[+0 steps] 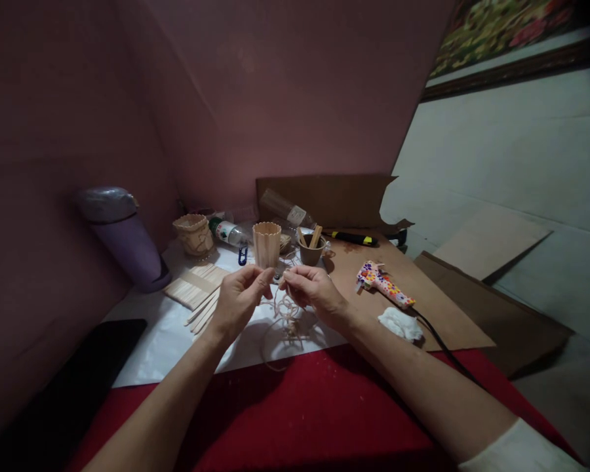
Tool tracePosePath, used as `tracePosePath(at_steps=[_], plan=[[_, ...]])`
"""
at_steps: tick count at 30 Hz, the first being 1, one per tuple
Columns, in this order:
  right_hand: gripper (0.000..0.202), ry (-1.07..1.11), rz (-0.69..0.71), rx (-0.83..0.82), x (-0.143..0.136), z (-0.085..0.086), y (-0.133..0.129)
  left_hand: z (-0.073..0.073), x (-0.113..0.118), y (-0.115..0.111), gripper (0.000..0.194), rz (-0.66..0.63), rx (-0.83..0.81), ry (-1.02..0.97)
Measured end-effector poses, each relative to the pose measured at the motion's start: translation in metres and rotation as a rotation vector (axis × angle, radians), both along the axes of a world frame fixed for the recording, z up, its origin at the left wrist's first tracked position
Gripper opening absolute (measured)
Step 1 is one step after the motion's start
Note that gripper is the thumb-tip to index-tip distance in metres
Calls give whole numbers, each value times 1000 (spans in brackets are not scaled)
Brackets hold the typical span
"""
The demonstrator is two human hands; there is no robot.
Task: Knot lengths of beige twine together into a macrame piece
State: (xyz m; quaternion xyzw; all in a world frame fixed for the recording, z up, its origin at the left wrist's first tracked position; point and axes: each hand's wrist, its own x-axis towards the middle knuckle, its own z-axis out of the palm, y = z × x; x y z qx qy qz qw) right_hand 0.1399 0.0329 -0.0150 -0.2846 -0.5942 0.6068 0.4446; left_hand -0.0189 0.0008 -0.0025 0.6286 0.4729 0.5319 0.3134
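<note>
My left hand [244, 296] is closed in a pinch, thumb against forefinger, seemingly on a thin strand of twine that is hard to see at the fingertips. Close beside it, my right hand [315, 293] pinches a pale end of the same twine. Below both hands lies a loose tangle of twine [291, 321] on white paper. Just behind my fingers stands a cup of upright wooden sticks [266, 242] with a scalloped rim. Flat craft sticks [191, 286] are laid side by side left of my left hand, with several loose ones [204, 312] next to them.
A decorated stick cup [195, 236], plastic bottles [231, 233] and a small pot with sticks [311, 249] stand behind. On cardboard at right lie a floral glue gun [386, 285], a yellow-black cutter [354, 238] and a white cloth [400, 324]. A purple tumbler [128, 242] stands left.
</note>
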Motion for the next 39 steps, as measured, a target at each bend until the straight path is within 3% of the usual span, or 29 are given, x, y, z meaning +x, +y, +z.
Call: tracePosePath(at_steps=[3,6,9,12,15,19,22,25,29,34,39], plan=[[29,-11,-67,16,-1,-2,1,0,6,-2,22,-164,-136,-188],[30,-28,-85,20,-2,-3,2,-1,8,-2,25,-199,-188,-327],[31,-77,-114,54,-2,-3,2,-4,8,-2,17,-195,-210,-341],[30,-112,-146,76,-2,-3,2,-7,7,0,7,-97,-129,-175],[31,-119,-149,99,-2,-4,2,-8,5,0,7,14,63,107],[30,-182,-178,206,-1,-5,2,-6,3,-1,10,61,215,323],[26,-193,-203,267,-1,-4,1,-4,3,-2,15,25,72,220],[26,-162,-150,203,-2,-2,-1,-4,5,0,18,-53,-91,70],[28,-105,-5,23,-2,3,-4,-8,4,3,18,-81,-87,64],[31,-56,13,-33,1,2,-2,-8,4,2,23,-25,-42,69],[32,-18,36,-59,2,-1,0,4,8,-5,27,-84,-220,-114]])
